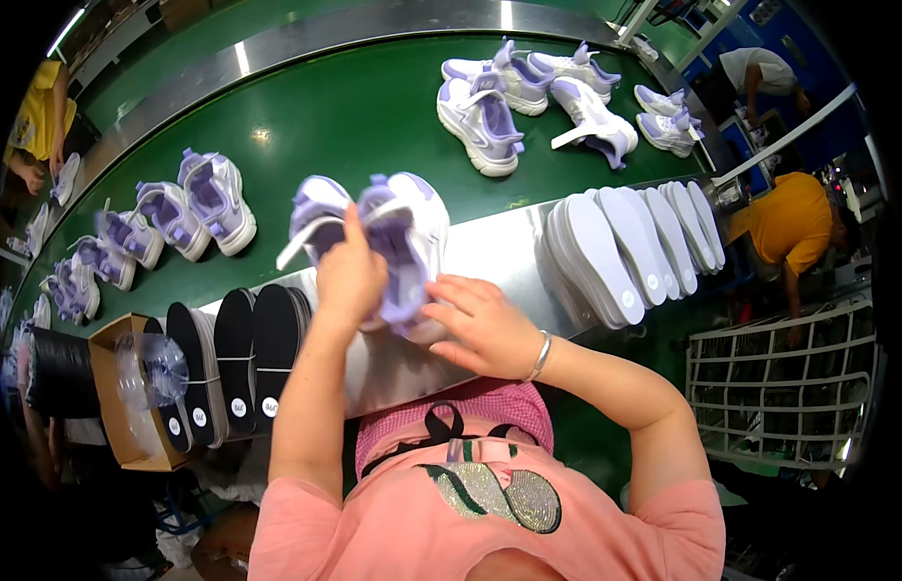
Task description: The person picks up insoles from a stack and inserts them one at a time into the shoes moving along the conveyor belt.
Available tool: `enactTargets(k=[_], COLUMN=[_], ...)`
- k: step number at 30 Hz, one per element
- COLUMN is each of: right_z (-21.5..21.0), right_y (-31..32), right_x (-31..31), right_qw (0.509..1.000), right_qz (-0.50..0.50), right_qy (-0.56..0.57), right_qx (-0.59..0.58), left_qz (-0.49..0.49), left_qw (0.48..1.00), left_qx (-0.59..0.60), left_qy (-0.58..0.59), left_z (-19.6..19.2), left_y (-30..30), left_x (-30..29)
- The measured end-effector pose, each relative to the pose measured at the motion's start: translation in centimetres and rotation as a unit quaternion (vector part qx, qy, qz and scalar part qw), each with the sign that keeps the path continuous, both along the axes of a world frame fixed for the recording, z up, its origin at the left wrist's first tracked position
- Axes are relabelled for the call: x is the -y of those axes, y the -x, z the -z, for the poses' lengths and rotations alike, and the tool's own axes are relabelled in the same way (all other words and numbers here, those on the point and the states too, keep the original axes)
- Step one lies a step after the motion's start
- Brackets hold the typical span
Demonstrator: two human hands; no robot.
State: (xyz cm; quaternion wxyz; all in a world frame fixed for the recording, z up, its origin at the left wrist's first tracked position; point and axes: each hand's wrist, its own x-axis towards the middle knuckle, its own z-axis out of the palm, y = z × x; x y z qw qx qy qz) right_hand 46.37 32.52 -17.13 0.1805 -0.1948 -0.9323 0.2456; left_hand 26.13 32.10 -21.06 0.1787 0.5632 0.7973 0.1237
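Note:
A white and lavender sneaker (427, 218) stands in front of me over the metal ledge, its opening facing me and its lavender lining showing. My left hand (352, 281) is closed at its left side, index finger stretched along the opening; the other fingers are partly hidden. At the sneaker's heel, my right hand (485, 324) touches the right edge with fingers spread. A second matching sneaker (317, 203) sits just left of it, partly behind my left hand, with its white strap hanging loose.
Stacked white insoles (616, 252) lie on the ledge (490, 242) at right, black insoles (233, 358) at left beside a cardboard box (131, 436) holding clear plastic. More sneakers (480, 121) stand on the green conveyor belt (325, 107). Other people work at both sides; a wire rack (780, 387) stands right.

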Motion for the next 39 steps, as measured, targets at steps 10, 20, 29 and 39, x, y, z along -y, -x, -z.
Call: enactTargets(k=[10,20,29,39], right_z=[4.5,10.9,10.8,10.4], right_y=[-5.6,-3.1,-2.7,-0.3], right_x=[-12.5,-26.3,-37.3,-35.5], right_qw=[0.981,0.929,0.875,0.899], right_qz=[0.169,0.295,0.312,0.25], right_qy=[-0.013,0.039,-0.075,0.038], right_qx=[0.095,0.218,0.363,0.359], left_qz=[-0.03,0.124,0.094,0.093], left_qw=[0.955,0.98,0.987,0.986], left_qx=[-0.053,0.005,0.025,0.019], left_qy=[-0.291,-0.154,-0.124,-0.135], left_z=[1.9,9.0,8.9,8.9], left_y=[2.9,-6.1,-6.0,-6.9], left_x=[-6.4,3.9,3.6,3.1])
